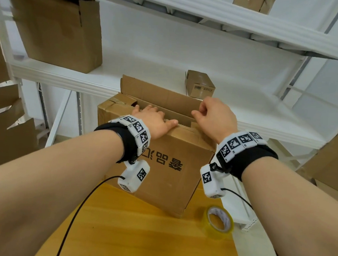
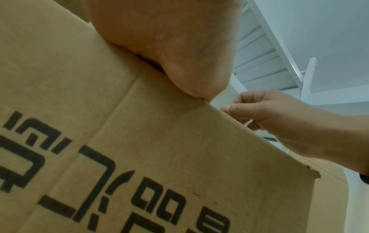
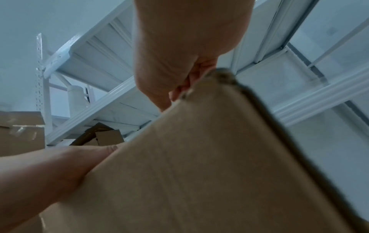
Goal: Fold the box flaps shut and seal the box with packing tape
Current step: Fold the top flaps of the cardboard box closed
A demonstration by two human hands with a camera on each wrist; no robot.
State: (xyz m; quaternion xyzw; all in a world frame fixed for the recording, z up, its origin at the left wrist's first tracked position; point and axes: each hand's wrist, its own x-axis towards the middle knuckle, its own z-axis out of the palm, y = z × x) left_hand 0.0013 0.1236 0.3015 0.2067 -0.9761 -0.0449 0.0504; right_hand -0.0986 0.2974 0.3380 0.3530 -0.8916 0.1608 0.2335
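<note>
The left hand (image 1: 153, 120) lies flat, fingers straight, pressing the near flap of the box (image 1: 167, 167) down. The right hand (image 1: 214, 115) curls its fingers around the far flap (image 1: 162, 94) at its right corner. The tape roll (image 1: 217, 222) lies on the wooden table (image 1: 138, 234), right of the box.

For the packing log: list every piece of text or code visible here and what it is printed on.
"品汇", seen upside down, then one more character too dense to read: black print on the box front.
Barcode label on the small box on the shelf: too small to read.
Square black-and-white marker codes on the wrist bands: patterns, no words.
Tape roll: core print unreadable.
</note>
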